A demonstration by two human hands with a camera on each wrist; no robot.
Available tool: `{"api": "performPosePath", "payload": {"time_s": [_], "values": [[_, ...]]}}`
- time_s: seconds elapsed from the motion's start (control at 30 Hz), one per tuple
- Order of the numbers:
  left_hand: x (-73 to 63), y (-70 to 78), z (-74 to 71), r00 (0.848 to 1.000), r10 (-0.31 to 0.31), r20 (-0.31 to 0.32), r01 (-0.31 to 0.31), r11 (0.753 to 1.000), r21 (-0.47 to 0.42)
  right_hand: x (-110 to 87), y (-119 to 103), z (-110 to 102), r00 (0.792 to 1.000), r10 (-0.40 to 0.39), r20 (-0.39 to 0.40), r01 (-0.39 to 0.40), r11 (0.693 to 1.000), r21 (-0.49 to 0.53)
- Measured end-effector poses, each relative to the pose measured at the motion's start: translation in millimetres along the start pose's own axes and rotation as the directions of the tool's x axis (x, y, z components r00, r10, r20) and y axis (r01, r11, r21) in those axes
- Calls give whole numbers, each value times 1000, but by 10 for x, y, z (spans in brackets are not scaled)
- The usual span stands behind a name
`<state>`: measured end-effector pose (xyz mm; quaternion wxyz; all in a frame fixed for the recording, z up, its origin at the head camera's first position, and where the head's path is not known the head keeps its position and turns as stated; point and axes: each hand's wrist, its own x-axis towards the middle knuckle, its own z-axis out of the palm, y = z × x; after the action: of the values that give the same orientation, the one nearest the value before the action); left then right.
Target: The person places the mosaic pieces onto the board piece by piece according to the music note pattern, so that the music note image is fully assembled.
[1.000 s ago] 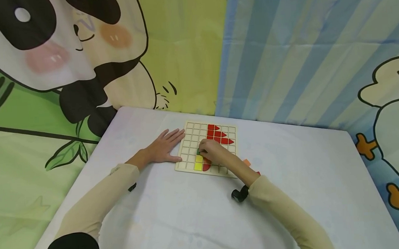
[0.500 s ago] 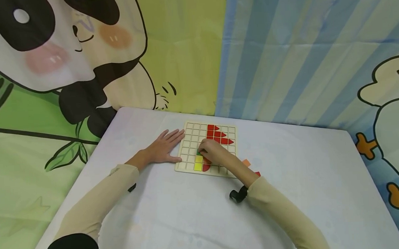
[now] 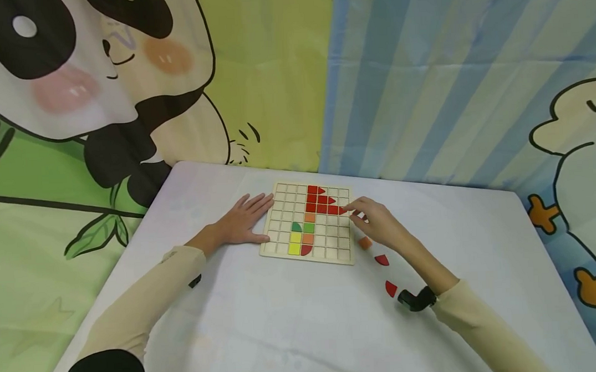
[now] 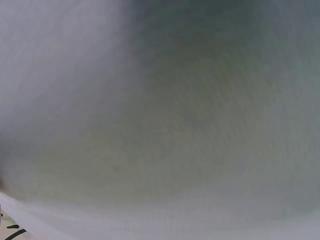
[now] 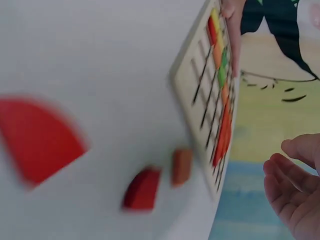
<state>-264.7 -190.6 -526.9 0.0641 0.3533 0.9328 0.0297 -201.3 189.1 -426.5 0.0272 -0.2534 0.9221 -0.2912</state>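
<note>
A wooden grid board (image 3: 334,237) lies on the table with coloured flat pieces set in it. Red pieces (image 3: 317,207) form stepped rows in its upper part. Below them sit orange, a green square (image 3: 308,227), a green quarter-round (image 3: 296,227), yellow (image 3: 294,247) and a red quarter-round (image 3: 306,250). My left hand (image 3: 242,220) rests flat, fingers spread, against the board's left edge. Just off the right edge hovers my right hand (image 3: 383,222), loosely bent; in the right wrist view its fingers (image 5: 290,175) hold nothing visible. A small reddish bit shows beside them in the head view.
Loose on the white table (image 3: 264,320), right of the board, lie an orange square (image 3: 365,243) and two red quarter-rounds, one nearer the board (image 3: 381,260) and one closer to me (image 3: 391,288). A printed cloth backdrop (image 3: 274,98) stands behind. The left wrist view shows mostly blurred pale surface.
My right hand has lifted off the middle of the board and moved right, past its edge. The green quarter-round stays in the grid, uncovered. The left hand holds its place.
</note>
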Motion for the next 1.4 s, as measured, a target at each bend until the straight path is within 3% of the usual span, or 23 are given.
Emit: {"api": "performPosePath", "payload": {"time_s": [0.23,0.53,0.73,1.1,1.4], "values": [[-7,-14,11,1000,0,-5,0,1000,-5,-387,243,-80,995,94,22,-92,993,-69],[-21,-31,28,1000,-11,-2,11,1000,-12,-766,322,-19,989,94,114,-81,990,-116],[-31,-21,22,1000,-6,-16,6,1000,-15,-953,366,54,991,80,111,-66,990,-121],[-31,13,-29,1000,-11,-8,10,1000,-21,-1180,359,149,979,64,193,-29,984,-178],[-22,27,-26,1000,2,-17,-3,1000,-24,-1223,364,173,982,-5,190,29,992,-124]]}}
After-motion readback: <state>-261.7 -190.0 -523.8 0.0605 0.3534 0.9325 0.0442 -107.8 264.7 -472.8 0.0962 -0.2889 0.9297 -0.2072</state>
